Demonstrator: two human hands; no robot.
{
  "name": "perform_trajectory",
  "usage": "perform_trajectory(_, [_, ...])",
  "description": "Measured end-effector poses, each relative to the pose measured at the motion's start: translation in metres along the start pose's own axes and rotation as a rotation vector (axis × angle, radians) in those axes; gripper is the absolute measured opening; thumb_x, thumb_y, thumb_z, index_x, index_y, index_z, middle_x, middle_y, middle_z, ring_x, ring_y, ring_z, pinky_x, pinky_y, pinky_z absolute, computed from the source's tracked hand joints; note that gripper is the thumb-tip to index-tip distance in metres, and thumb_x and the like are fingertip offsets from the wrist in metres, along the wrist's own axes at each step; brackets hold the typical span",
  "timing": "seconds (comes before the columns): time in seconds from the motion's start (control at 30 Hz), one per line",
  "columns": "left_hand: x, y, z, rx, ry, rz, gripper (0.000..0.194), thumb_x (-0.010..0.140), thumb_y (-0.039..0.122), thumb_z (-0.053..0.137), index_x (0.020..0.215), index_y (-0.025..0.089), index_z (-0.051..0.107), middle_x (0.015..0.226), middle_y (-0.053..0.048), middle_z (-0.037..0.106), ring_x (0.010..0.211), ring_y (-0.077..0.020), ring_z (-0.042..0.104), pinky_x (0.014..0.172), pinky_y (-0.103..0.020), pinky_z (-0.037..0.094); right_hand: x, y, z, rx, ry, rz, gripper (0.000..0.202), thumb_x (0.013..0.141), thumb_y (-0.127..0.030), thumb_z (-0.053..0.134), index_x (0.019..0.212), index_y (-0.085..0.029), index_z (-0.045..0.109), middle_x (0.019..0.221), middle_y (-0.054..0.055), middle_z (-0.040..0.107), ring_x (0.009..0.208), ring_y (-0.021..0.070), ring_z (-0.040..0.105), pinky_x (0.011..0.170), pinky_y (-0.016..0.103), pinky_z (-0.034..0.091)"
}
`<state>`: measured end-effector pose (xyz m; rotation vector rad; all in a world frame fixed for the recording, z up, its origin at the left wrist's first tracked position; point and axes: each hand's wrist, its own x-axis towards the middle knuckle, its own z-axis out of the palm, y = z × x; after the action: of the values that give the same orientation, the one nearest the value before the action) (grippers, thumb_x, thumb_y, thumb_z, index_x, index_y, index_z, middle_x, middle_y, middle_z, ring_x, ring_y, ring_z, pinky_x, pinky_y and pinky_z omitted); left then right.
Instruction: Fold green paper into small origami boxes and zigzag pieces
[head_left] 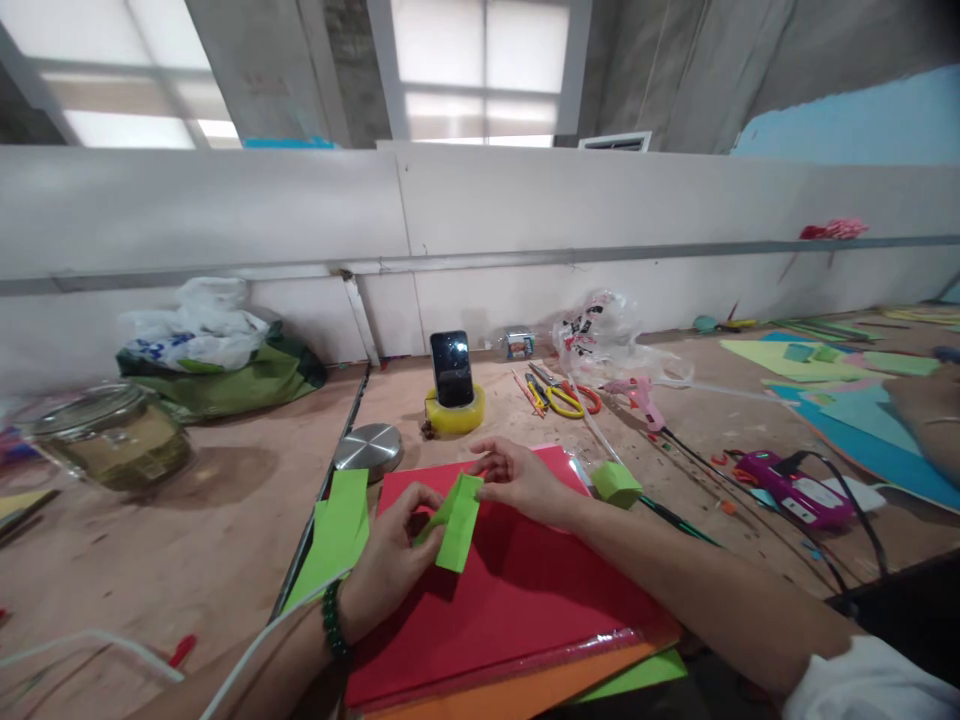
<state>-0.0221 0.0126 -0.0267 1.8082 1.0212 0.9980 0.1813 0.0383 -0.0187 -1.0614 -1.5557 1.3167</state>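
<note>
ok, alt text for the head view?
Both hands, left and right, hold a green paper strip over a red sheet on a craft table. Behind: phone in a tape roll, scissors, glue gun.

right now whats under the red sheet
Under the red sheet an orange sheet and a green sheet stick out at the near edge. How far they extend beneath is covered.
</note>
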Motion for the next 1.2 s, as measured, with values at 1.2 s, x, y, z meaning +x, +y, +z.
perform_trajectory(1.2, [-0.027,0.034,0.001,0.832,-0.545,0.565,0.023,0.086,0.04,0.056,0.102,0.024,0.062,0.091,-0.002,0.065,0.087,-0.0221,0.053,0.094,-0.042,0.029,0.001,-0.025,-0.015,-0.916,-0.435,0.102,0.046,0.064,-0.03,0.079,0.101,-0.015,0.057,0.093,0.004,0.061,0.075,0.017,0.054,0.056,0.022,0.036])
